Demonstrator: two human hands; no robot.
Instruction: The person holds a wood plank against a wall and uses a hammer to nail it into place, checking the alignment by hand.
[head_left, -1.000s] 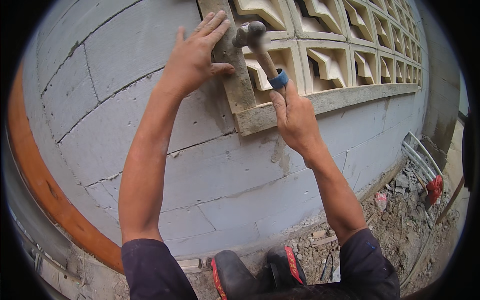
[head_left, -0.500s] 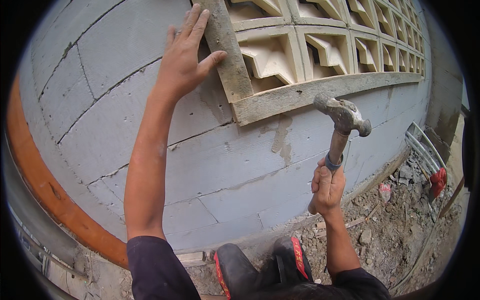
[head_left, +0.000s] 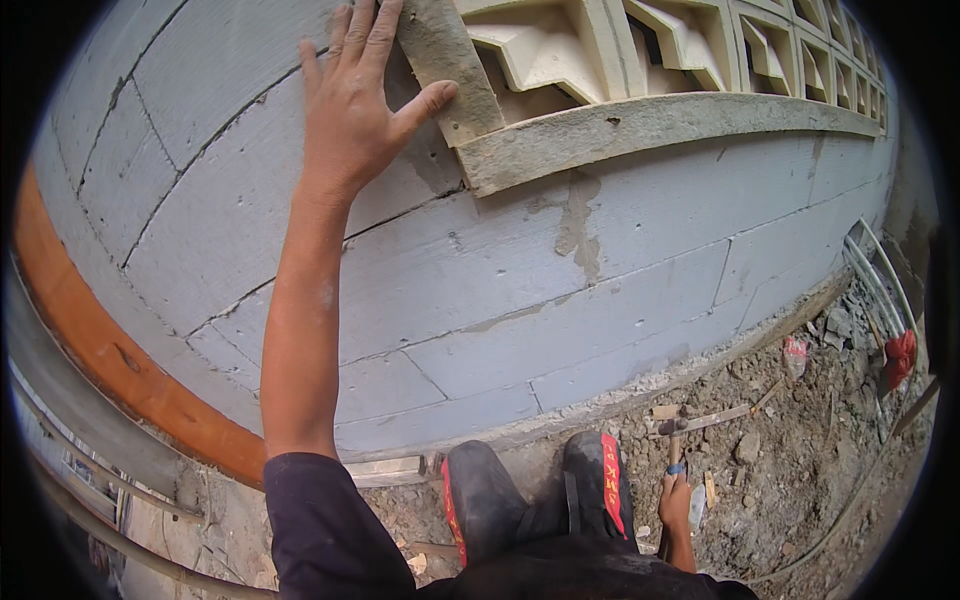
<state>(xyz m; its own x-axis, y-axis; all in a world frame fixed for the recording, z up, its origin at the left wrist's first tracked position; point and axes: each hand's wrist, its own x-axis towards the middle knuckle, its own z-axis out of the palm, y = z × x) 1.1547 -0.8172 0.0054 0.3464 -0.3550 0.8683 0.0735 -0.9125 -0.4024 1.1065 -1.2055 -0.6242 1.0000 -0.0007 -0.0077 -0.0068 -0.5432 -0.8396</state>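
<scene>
My left hand [head_left: 352,125] lies with fingers spread against the grey block wall [head_left: 430,280], its thumb and fingertips at the edge of an upright plank [head_left: 455,75]. That plank meets a long lower plank [head_left: 640,130] at a corner, and together they border a cream panel of patterned openwork blocks [head_left: 545,50]. Low at the right, beside my legs, my right hand [head_left: 676,503] is closed round the handle of a hammer [head_left: 676,455]. The hammer's head points away from me over the rubble; from here it looks small and partly blends with the debris.
Rubble and soil [head_left: 800,470] cover the ground at the right, with a wood strip [head_left: 715,419] lying on it. Pale pipes [head_left: 875,280] and a red bundle [head_left: 899,355] stand near the wall's far end. An orange beam [head_left: 120,350] curves along the left.
My right hand has swung the hammer down from beside the lower plank to near the ground at my legs. The view has shifted slightly; my left hand stays at the upright plank.
</scene>
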